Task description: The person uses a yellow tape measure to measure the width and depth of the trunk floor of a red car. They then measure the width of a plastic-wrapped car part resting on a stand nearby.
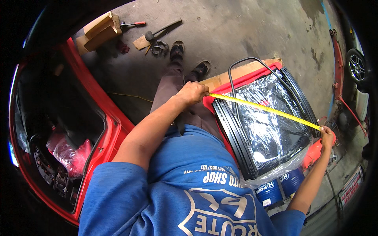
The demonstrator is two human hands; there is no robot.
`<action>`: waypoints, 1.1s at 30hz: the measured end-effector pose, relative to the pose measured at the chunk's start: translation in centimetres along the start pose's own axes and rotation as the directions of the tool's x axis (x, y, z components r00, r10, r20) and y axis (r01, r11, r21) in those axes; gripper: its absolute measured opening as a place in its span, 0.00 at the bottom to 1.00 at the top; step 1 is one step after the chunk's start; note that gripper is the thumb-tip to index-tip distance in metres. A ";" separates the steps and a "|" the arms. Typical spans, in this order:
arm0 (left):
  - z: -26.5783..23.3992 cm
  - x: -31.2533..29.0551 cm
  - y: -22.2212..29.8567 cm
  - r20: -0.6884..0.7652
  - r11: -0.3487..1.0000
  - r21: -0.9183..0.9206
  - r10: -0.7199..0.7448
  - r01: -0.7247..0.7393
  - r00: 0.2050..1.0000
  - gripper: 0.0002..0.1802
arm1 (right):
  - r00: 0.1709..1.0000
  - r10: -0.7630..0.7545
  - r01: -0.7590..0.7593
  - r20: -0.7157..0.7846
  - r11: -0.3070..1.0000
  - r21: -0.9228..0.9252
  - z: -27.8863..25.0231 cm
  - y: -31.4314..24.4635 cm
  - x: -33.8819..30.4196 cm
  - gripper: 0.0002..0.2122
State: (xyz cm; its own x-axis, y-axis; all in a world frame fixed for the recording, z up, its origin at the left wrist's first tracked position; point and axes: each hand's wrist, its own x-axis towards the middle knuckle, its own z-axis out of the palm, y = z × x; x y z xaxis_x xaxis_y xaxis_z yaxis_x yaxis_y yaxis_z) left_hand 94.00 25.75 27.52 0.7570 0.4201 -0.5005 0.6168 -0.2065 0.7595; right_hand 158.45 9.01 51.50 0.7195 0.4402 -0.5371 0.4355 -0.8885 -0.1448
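A yellow tape measure (264,108) is stretched slantwise over a dark panel wrapped in clear plastic (271,133). My left hand (193,93) is closed on its far left end, by the panel's left edge. At the opposite end, my right hand (327,137) pinches the tape beyond the panel's right side. The tape's case cannot be made out. Black rails (235,141) run along the panel's sides, and a thin black curved frame (231,70) sticks up over its far edge. Red material and cardboard (218,81) show beneath the panel.
To my left stands a red vehicle body (98,98) with an open doorway. An open cardboard box (103,31), a hammer (161,29) and a red-handled ratchet (134,24) lie on the concrete floor ahead. Blue drums (269,192) stand below the panel; a car wheel (356,66) is far right.
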 end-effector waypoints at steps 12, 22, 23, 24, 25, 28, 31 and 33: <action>-11.3 -4.9 5.5 0.370 0.987 -0.096 -0.085 0.129 0.925 0.24 | 0.919 -0.289 0.354 -0.267 0.905 0.237 1.3 -5.3 -5.3 0.04; -13.3 -8.9 7.1 0.493 0.945 -0.323 0.126 0.047 0.861 0.32 | 0.946 -0.147 0.322 -0.290 0.540 0.778 3.2 -10.7 -22.6 0.05; -14.4 -9.2 7.3 0.495 0.944 -0.326 0.120 0.056 0.861 0.33 | 0.933 -0.163 0.359 -0.322 0.503 0.786 4.0 -11.4 -24.6 0.05; -15.5 -9.4 7.7 0.491 0.951 -0.305 0.116 0.046 0.863 0.33 | 0.935 -0.130 0.349 -0.329 0.491 0.798 5.2 -12.4 -26.4 0.05; -16.7 -9.6 8.3 0.486 0.958 -0.284 0.110 0.038 0.867 0.33 | 0.938 -0.131 0.345 -0.321 0.448 0.825 6.6 -13.5 -28.2 0.06; -20.3 -10.8 10.1 0.380 0.963 -0.232 0.219 -0.136 0.899 0.34 | 0.964 -0.164 0.260 -0.208 0.432 0.864 13.4 -19.6 -32.7 0.07; -22.7 -13.1 11.5 0.262 0.956 -0.262 0.199 -0.129 0.944 0.37 | 0.960 -0.279 0.159 -0.035 0.436 0.886 20.6 -27.5 -35.5 0.07; -23.6 -14.4 11.6 0.169 0.956 -0.238 0.213 -0.170 0.962 0.40 | 0.923 -0.364 0.263 -0.121 0.371 0.890 24.3 -32.5 -36.9 0.05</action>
State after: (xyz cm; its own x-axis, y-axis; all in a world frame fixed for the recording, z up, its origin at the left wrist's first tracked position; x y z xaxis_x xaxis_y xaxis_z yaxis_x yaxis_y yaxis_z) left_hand 85.16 38.20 53.36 0.8964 0.2104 -0.3902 0.4100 -0.0588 0.9102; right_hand 104.60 18.47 55.81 0.5714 0.7457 -0.3426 -0.1307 -0.3295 -0.9351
